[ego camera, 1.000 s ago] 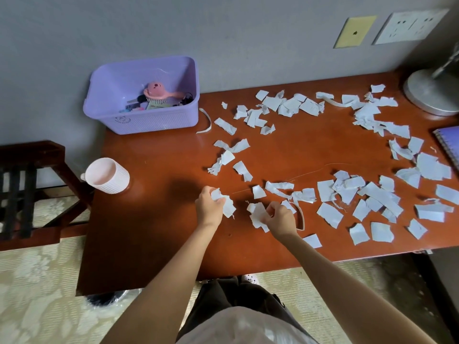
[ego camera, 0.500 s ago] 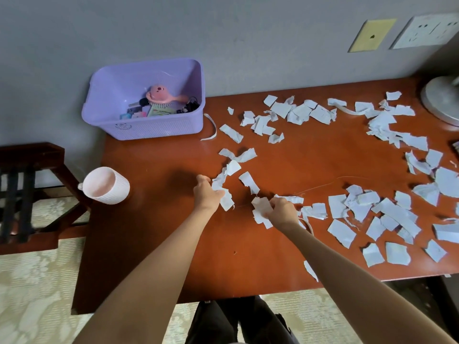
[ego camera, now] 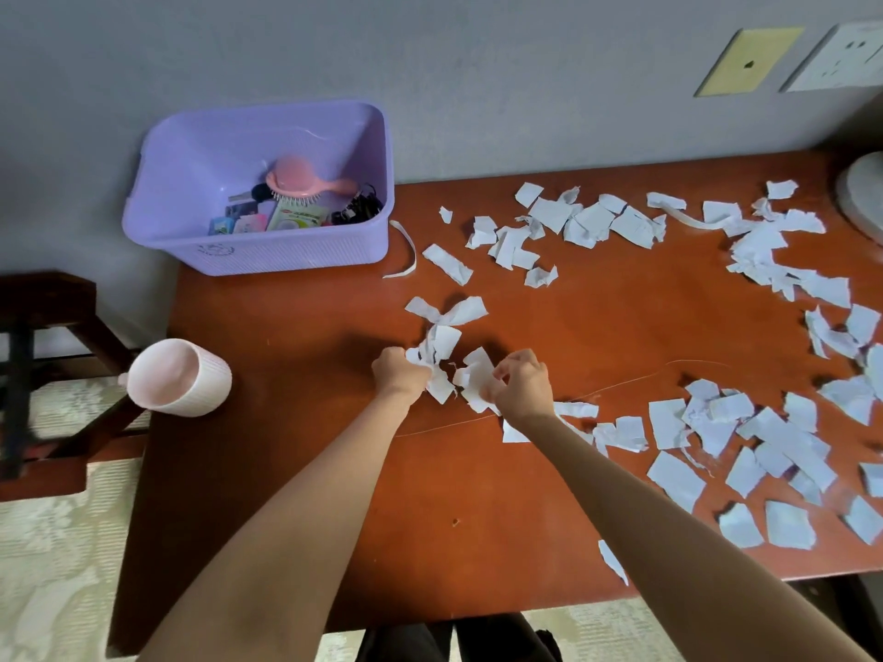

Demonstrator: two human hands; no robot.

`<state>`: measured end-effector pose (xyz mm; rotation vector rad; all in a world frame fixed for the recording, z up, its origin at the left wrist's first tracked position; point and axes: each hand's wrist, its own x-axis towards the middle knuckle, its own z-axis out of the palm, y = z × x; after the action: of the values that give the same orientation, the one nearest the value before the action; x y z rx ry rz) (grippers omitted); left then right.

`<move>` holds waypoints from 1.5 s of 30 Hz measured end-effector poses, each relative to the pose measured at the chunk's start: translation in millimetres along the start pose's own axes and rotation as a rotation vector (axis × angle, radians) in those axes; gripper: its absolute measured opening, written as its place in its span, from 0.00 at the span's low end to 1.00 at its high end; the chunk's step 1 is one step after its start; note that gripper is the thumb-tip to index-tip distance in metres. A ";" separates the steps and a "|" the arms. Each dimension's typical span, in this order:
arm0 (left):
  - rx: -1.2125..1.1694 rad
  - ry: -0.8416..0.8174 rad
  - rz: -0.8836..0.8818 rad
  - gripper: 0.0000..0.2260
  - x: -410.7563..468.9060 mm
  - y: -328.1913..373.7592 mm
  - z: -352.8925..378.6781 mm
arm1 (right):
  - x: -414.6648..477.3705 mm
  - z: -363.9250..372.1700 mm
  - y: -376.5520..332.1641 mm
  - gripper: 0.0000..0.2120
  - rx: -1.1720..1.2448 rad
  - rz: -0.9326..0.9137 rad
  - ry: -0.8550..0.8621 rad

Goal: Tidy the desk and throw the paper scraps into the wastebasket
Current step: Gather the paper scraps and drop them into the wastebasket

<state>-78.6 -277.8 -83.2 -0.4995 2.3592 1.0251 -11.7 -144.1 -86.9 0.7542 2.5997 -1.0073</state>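
Torn white paper scraps [ego camera: 583, 222] lie scattered over the reddish-brown desk [ego camera: 296, 451], mostly across the back and the right side. My left hand [ego camera: 399, 372] grips a bunch of scraps [ego camera: 437, 348] near the desk's middle. Close beside it, my right hand [ego camera: 521, 382] pinches another bunch of scraps [ego camera: 473, 377]. A small pink wastebasket [ego camera: 179, 377] stands at the desk's left edge, open mouth tilted toward me, to the left of my left hand.
A purple plastic bin [ego camera: 258, 188] holding a pink hairbrush and small items sits at the back left against the wall. A dark wooden chair [ego camera: 43, 365] stands left of the desk. A round white base [ego camera: 865, 193] is at the far right edge.
Both hands have moved farther up the desk, gathering more scraps; the bunches in them have grown. The view has shifted, so the desk sits lower and closer.
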 end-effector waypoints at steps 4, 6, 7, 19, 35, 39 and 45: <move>-0.061 0.037 -0.020 0.09 2.7 -10.3 -10.3 | 3.2 5.4 -8.9 0.07 0.007 0.078 -0.021; -0.083 0.041 -0.027 0.07 -2.0 -15.9 -16.2 | 2.2 7.8 -12.2 0.05 0.024 0.096 -0.033; -0.085 0.038 -0.026 0.05 -5.3 -18.6 -19.0 | 1.9 8.9 -13.3 0.03 0.044 0.092 -0.028; 0.032 -0.059 0.150 0.15 -25.2 -40.3 -43.7 | -1.0 8.6 -27.9 0.11 0.154 -0.010 -0.078; 0.190 0.034 0.158 0.06 13.6 -36.6 -39.9 | 20.5 36.4 -56.8 0.14 -0.067 0.009 -0.168; 0.088 0.099 0.116 0.09 8.5 -39.5 -44.0 | 13.1 31.4 -52.7 0.10 -0.017 0.029 -0.141; -0.074 0.184 0.139 0.10 -16.6 -37.1 -61.1 | -18.2 19.3 -56.6 0.16 0.239 0.062 -0.086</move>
<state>-65.1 -345.6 -58.7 -0.4815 2.5557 1.1779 -26.7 -199.6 -62.4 0.8213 2.3949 -1.3171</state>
